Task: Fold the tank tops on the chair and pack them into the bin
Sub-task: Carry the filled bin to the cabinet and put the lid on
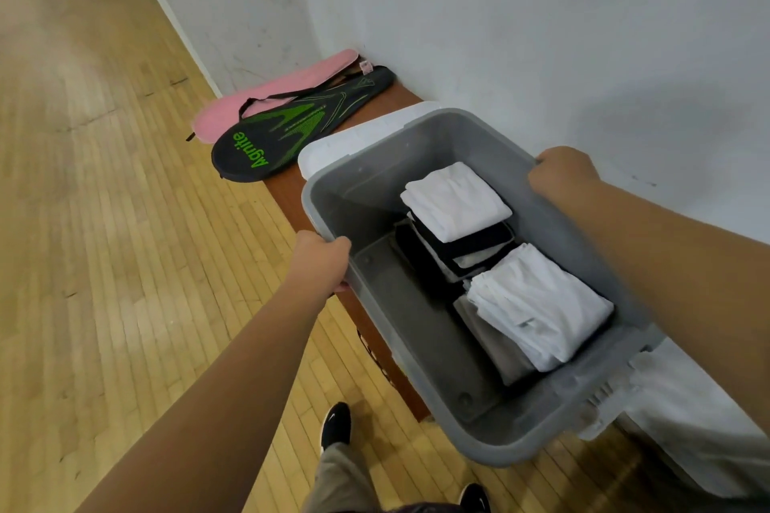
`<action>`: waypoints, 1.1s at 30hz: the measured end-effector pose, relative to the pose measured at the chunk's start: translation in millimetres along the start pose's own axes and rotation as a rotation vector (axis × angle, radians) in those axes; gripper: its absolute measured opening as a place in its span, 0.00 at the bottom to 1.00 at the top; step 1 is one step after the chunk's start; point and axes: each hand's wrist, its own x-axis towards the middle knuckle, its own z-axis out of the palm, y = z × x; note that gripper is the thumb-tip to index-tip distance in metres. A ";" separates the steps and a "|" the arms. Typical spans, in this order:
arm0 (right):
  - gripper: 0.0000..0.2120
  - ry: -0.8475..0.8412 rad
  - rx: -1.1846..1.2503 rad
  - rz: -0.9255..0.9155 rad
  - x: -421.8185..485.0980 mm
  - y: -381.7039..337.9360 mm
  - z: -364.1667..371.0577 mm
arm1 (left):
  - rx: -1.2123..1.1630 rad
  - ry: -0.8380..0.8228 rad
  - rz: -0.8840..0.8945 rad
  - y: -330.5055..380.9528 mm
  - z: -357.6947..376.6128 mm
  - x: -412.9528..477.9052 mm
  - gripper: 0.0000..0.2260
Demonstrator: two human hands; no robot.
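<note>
Pale wall (541,33) and blond wood floor (104,221) frame a brown tabletop (283,187) that runs along the wall.

The left grip (321,262) is clamped on the near-left rim of the grey bin (375,162), with the thumb on top and the fingers hidden under the lip. The right grip (562,175) is curled over the far-right rim in the same way. Both are closed on the bin and carry nothing else.

The bin sits tilted and its near corner juts out past the tabletop edge, over the floor. I cannot tell whether its base rests on anything.

Inside, the folded tank tops crowd the right half:
- a white stack (456,200) at the far end, lying on black ones (479,242)
- a larger white stack (537,304) nearer, over a grey one (496,346)

The left half of the bin shows only bare floor. A white lid-like panel (358,137) lies under the far end.

Packing looks done or nearly so.

Risks from here:
- The load sits all to one side, so the bin may twist toward the right grip and roll out of it.
- A further tilt would let the stacks slide and come unfolded.
- The overhanging corner could drop toward the shoes (335,423).
- Swinging left could knock the black-and-green racket cover (300,129) or the pink one (271,96) beyond it.
</note>
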 end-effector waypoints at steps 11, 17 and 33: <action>0.23 0.139 0.162 -0.109 -27.8 -171.7 34.5 | -0.033 -0.095 -0.004 57.3 -68.3 199.9 0.26; 0.18 0.080 0.265 -0.140 -29.4 -279.2 84.3 | 0.097 -0.212 0.022 51.6 -90.0 297.1 0.09; 0.17 0.097 -0.084 -0.133 -5.7 -300.6 164.8 | 1.000 -0.666 0.781 -25.8 -38.6 370.4 0.17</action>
